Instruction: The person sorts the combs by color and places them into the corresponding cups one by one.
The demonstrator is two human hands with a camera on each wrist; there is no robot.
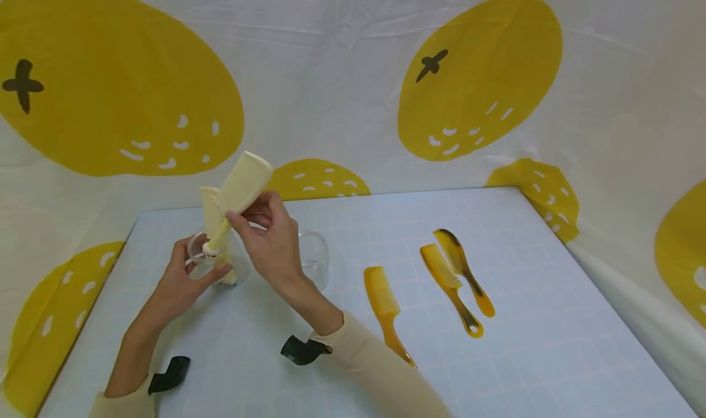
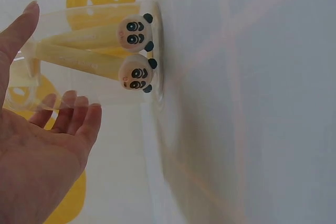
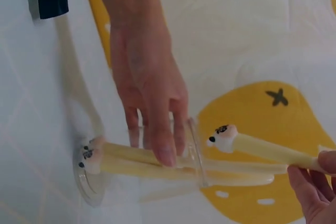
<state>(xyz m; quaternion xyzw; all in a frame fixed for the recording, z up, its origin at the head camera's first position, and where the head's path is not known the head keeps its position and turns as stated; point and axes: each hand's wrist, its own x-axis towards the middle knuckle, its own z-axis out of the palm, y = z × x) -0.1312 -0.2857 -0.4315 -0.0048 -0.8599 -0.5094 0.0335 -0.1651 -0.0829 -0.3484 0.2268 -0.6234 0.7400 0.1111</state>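
My left hand (image 1: 179, 286) grips a clear jar (image 3: 193, 135) standing on the table, thumb on one side and fingers on the other. Inside it, two pale yellow combs (image 2: 86, 59) lean with their panda-head handle ends at the bottom. Above the mouth, my right hand (image 1: 270, 234) pinches another pale yellow comb (image 1: 245, 182) by its handle. That comb is tilted, its broad head up and its panda end (image 3: 224, 137) pointing down toward the jar's rim, apart from it in the right wrist view. Teeth on these pale combs are too faint to make out.
A second clear jar (image 1: 314, 258) stands just right of my right hand, partly behind it. Farther right lie an amber comb (image 1: 380, 295), another amber comb (image 1: 441, 271) and a dark-streaked one (image 1: 460, 258). A patterned curtain (image 1: 331, 99) hangs behind the table (image 1: 524, 357).
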